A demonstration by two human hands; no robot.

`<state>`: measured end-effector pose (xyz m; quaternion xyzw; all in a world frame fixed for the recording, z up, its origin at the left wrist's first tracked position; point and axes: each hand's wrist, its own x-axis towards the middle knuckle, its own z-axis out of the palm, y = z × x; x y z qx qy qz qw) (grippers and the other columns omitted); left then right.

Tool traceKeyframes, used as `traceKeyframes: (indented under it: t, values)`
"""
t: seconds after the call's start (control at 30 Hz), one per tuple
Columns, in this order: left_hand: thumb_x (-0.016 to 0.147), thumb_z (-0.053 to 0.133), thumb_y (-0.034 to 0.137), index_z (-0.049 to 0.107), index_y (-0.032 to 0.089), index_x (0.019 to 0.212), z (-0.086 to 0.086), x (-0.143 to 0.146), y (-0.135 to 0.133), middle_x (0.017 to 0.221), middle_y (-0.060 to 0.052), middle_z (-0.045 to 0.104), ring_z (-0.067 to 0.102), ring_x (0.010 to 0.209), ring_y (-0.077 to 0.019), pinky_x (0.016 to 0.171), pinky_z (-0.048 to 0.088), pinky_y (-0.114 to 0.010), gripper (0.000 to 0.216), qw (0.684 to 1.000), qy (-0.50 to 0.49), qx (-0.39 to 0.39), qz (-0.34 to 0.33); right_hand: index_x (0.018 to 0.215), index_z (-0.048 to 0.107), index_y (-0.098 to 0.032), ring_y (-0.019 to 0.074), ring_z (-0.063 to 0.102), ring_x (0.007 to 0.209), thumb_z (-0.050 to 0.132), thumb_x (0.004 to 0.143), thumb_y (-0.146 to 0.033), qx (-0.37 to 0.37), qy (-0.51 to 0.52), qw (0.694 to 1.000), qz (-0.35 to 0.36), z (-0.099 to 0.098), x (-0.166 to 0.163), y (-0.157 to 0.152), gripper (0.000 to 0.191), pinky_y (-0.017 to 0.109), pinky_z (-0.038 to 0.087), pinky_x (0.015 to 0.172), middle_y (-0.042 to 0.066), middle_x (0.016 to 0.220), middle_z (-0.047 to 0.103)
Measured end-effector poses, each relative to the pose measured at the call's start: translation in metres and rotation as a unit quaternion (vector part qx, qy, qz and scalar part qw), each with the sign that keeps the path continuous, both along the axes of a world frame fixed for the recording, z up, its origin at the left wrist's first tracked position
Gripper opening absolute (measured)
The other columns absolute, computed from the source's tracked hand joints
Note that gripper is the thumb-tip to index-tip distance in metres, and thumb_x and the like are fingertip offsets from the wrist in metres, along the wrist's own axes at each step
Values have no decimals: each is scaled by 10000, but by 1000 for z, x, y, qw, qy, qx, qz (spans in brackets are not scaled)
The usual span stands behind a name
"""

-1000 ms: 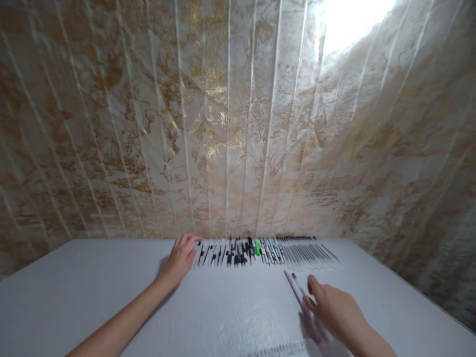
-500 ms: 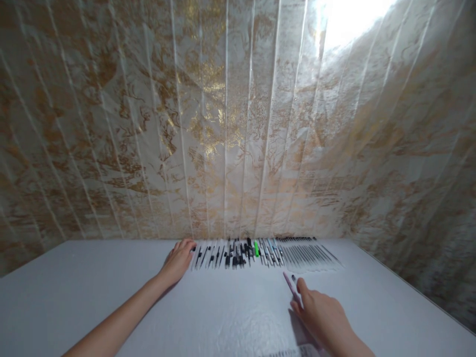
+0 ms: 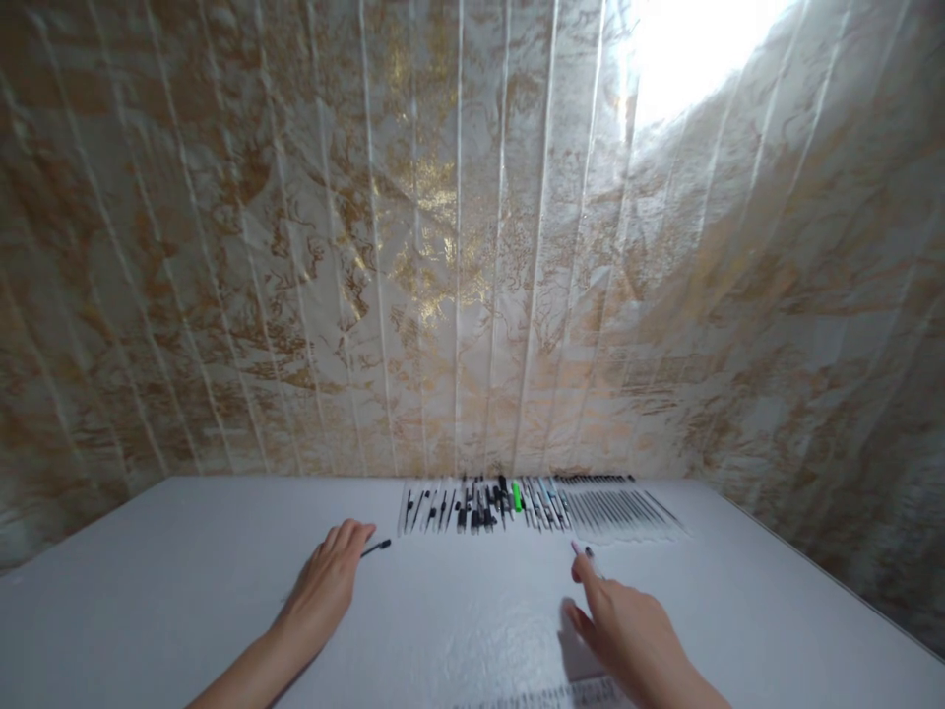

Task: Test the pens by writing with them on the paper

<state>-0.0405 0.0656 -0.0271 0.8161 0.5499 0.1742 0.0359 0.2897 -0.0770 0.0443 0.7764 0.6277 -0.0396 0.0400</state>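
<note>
At lower left, the left hand (image 3: pixel 325 581) is closed on a dark pen (image 3: pixel 378 547); a light, level hold would steady it. At lower right, the right hand (image 3: pixel 631 630) keeps thumb and forefinger apart beside two pens (image 3: pixel 589 554) on the desk (image 3: pixel 443 611).

The dark pen (image 3: pixel 379 547) at your left hand (image 3: pixel 329 581) is thin, and its black end points out past your fingers, obliquely toward the row; the rest is covered. Just beyond the index finger of your right hand (image 3: pixel 627 620) you have a pale pinkish pen (image 3: pixel 575 547) and, next to it, a dark-tipped pen (image 3: pixel 589 552), both mostly hidden. Ahead of you, the row of pens (image 3: pixel 481 507) lies side by side along the far edge of the counter (image 3: pixel 443 611), mainly black and clear, with one bright green marker (image 3: pixel 516 496). The thin dark sticks (image 3: pixel 616 512) at its right end are perhaps also pens.
</note>
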Motion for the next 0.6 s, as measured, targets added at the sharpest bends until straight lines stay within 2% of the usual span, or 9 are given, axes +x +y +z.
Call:
traceKeyframes:
  t: [0.1,0.17,0.3,0.47,0.6]
  values:
    - [885,346,70,569,151,1039,10,-1,-19,1051,-107,608,567,1012,-234,878,416,-339,282,997,67,-8,37,1229,527,-120,339,698,925,455,917,-161,-2,1,1000,14,0,-5,-2,322,392,501,712,165,1001,736]
    - [913,353,111,562,153,965,18,-3,-29,1020,-106,618,584,981,-231,847,424,-324,219,993,105,-21,46,1203,539,-127,343,702,903,467,906,-152,2,4,999,32,1,-8,-4,307,383,493,687,159,991,739]
    - [956,320,154,557,161,915,28,-7,-44,963,-107,653,634,925,-234,780,460,-312,241,981,172,-47,70,1164,557,-154,313,704,870,500,882,-133,26,41,995,89,2,-17,-7,288,346,468,675,123,957,745]
    - [950,308,134,589,130,953,31,2,-63,940,-154,695,685,896,-287,747,510,-367,281,969,223,-81,67,1085,594,-184,263,696,829,541,837,-129,35,126,981,140,-3,-36,-12,260,309,449,688,82,921,746]
    - [917,325,91,585,142,1020,31,17,-78,962,-142,712,697,903,-286,762,528,-376,284,965,235,-115,21,1064,598,-170,218,694,829,531,806,-88,52,160,970,176,-14,-52,-2,278,261,457,698,71,920,736]
